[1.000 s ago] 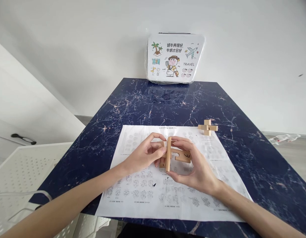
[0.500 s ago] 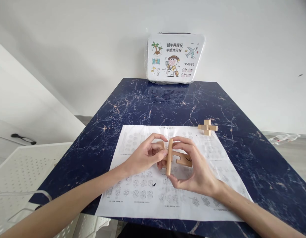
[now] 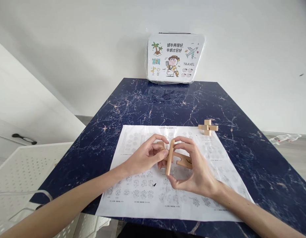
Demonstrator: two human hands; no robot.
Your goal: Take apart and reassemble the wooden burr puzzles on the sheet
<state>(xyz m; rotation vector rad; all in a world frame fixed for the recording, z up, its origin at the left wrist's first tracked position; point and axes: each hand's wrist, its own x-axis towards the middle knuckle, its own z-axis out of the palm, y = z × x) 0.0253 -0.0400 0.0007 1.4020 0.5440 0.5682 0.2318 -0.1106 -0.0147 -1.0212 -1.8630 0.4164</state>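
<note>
Between my hands, above the printed sheet, are joined wooden puzzle pieces. My left hand pinches the left part, mostly hidden behind its fingers. In my right hand, thumb and fingertips hold the two ends of a long wooden puzzle piece, which stands slightly tilted. Behind it, a flat notched wooden piece with a dark mark reaches right, toward my right palm. How the pieces interlock is partly hidden by my fingers.
A finished-looking wooden cross puzzle sits at the sheet's far right corner. A plastic-wrapped white case leans on the wall at the back of the blue marbled table. A perforated white surface with a cable is at left.
The long piece has tilted a little, its upper end shifting right. Both hands keep their hold in nearly the same place.
</note>
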